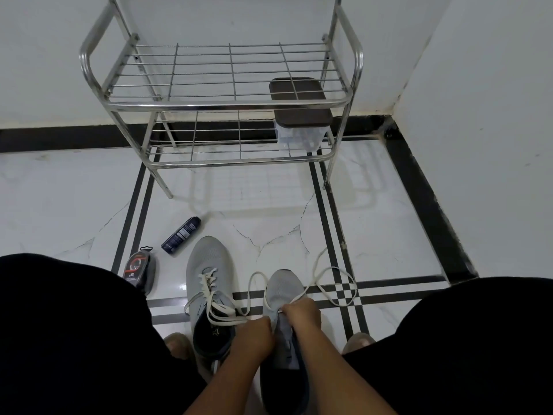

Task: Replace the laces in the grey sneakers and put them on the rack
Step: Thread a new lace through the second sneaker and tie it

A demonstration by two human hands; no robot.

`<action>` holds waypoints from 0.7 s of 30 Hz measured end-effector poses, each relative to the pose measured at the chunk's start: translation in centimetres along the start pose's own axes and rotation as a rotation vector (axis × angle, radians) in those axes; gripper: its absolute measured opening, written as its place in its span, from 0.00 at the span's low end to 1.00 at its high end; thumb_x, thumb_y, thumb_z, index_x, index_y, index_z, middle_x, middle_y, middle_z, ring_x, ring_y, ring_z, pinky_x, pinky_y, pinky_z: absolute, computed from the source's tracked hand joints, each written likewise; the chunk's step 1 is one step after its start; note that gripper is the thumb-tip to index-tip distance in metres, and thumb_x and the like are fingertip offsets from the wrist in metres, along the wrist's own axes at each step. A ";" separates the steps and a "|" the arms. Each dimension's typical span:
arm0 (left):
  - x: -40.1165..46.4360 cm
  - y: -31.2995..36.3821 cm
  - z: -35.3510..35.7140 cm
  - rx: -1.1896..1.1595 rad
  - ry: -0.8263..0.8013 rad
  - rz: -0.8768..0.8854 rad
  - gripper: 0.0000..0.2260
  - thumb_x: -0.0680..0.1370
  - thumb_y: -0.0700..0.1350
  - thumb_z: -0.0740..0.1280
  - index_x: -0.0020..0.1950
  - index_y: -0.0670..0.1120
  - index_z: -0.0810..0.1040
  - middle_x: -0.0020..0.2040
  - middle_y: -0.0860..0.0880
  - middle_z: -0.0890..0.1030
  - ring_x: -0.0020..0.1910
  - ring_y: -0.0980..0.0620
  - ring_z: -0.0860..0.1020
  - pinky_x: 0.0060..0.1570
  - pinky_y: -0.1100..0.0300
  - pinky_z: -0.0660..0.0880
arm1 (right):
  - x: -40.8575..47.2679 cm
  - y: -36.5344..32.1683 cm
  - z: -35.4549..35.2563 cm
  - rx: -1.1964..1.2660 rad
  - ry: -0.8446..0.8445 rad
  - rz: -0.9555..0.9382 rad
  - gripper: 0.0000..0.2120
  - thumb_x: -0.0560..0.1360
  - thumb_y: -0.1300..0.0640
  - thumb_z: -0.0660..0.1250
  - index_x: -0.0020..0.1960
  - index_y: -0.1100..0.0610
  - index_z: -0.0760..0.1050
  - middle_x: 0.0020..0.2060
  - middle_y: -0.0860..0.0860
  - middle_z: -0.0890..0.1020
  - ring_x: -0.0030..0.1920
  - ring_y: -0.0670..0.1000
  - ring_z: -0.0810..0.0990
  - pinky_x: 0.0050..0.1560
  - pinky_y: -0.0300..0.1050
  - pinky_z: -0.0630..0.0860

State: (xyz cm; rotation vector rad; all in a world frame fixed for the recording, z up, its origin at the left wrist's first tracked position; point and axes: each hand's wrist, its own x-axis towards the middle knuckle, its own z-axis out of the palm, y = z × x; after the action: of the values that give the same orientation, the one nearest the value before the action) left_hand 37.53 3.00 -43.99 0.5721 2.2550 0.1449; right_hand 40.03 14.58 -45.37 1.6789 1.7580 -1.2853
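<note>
Hands down at the right sneaker (282,290) now, both of them working its throat. The right hand (302,314) has a closed grip, pinching the white lace (335,283) right at the eyelets, while the left hand (254,332) curls in a closed grip on the lace strands on the near left side of that same shoe. From the right sneaker the lace runs out in a big loose loop across the floor (269,211) to the right, over the black stripe crossing. Just left of the right sneaker sits the left sneaker (209,265), toe pointing away, its own white lace threaded through the upper eyelets with the ends trailing loose toward the left hand. Further left of the right sneaker, past its partner, a dark spray can (181,235) lies on its side, and a shoe polish sponge (139,269) rests nearer the person's knee. Well beyond the right sneaker, against the wall, stands the metal rack (227,104), two wire shelves, with a clear box (299,139) under a dark brown lid (302,109) on the lower shelf's right end. Both sneakers are on the floor, well apart from the rack.
</note>
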 end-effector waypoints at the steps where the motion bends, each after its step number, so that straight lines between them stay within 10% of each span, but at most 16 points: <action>1: 0.0 0.0 0.0 -0.007 -0.005 -0.013 0.13 0.80 0.49 0.55 0.58 0.43 0.73 0.58 0.43 0.78 0.58 0.45 0.76 0.53 0.56 0.71 | 0.0 -0.1 0.0 0.029 -0.011 0.028 0.16 0.73 0.52 0.69 0.58 0.58 0.76 0.55 0.56 0.80 0.56 0.57 0.79 0.50 0.45 0.74; 6: 0.3 -0.2 -0.2 -0.055 -0.045 -0.041 0.14 0.79 0.49 0.57 0.58 0.42 0.75 0.58 0.43 0.79 0.58 0.45 0.77 0.53 0.58 0.72 | 1.1 0.6 -1.1 0.501 0.030 0.104 0.06 0.74 0.58 0.66 0.41 0.61 0.77 0.31 0.54 0.78 0.29 0.51 0.74 0.32 0.44 0.71; 13: -0.2 1.7 -3.0 -0.086 -0.004 -0.100 0.17 0.78 0.54 0.58 0.56 0.43 0.77 0.56 0.44 0.80 0.55 0.45 0.79 0.52 0.57 0.74 | -2.5 -4.3 -7.3 0.912 0.220 -0.154 0.13 0.74 0.59 0.69 0.31 0.54 0.75 0.28 0.49 0.74 0.28 0.48 0.70 0.34 0.44 0.70; 16: -0.1 3.8 -6.5 -0.328 0.269 0.111 0.13 0.82 0.48 0.55 0.63 0.47 0.74 0.60 0.47 0.79 0.57 0.47 0.77 0.52 0.56 0.72 | -6.0 -6.8 -8.7 0.837 0.096 -0.324 0.11 0.75 0.61 0.70 0.34 0.54 0.76 0.29 0.49 0.72 0.28 0.47 0.67 0.34 0.41 0.69; 21: -2.0 5.6 -11.1 -0.784 0.102 0.401 0.11 0.83 0.47 0.57 0.62 0.48 0.75 0.51 0.52 0.81 0.53 0.55 0.78 0.50 0.65 0.71 | -10.5 -8.2 -10.2 0.688 -0.038 -0.459 0.08 0.75 0.59 0.71 0.46 0.65 0.79 0.35 0.49 0.77 0.34 0.46 0.74 0.31 0.34 0.73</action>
State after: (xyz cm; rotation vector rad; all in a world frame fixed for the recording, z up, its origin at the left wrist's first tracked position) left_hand 32.67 7.93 -33.51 0.5690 1.9269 1.2126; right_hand 37.71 17.90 -29.13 1.5761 1.8674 -2.3176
